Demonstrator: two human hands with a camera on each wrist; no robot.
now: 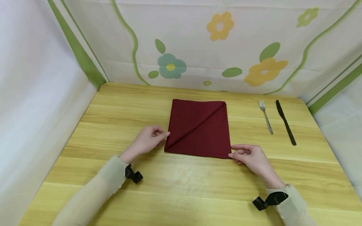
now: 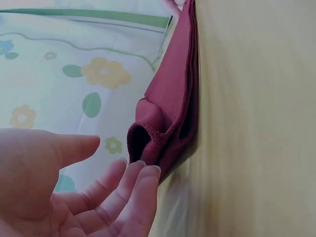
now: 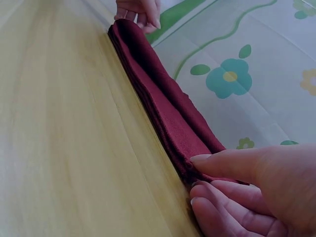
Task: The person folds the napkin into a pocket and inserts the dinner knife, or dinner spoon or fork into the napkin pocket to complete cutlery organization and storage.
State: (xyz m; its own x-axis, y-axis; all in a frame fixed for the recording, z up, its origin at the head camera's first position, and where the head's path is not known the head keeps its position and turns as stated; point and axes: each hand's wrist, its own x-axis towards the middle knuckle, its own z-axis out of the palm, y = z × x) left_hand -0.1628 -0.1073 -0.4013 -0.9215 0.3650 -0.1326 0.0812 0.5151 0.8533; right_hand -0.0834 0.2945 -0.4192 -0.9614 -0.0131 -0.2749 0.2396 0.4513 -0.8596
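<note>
A dark red cloth napkin (image 1: 203, 138), folded into a layered square, lies flat on the table with a diagonal fold from its near left corner to its far right corner. At its left edge is my left hand (image 1: 150, 138); in the left wrist view the thumb stands apart from the fingers (image 2: 140, 197), whose tips are right at the cloth's open fold (image 2: 148, 126). My right hand (image 1: 253, 158) pinches the near right corner, thumb (image 3: 222, 162) on top and fingertips at the layered edge.
A fork (image 1: 266, 117) and a black knife (image 1: 286, 123) lie side by side to the right of the napkin on the wooden table (image 1: 181, 194). Behind the table hangs a white curtain (image 1: 195, 40) with printed flowers. White cloth also borders both sides.
</note>
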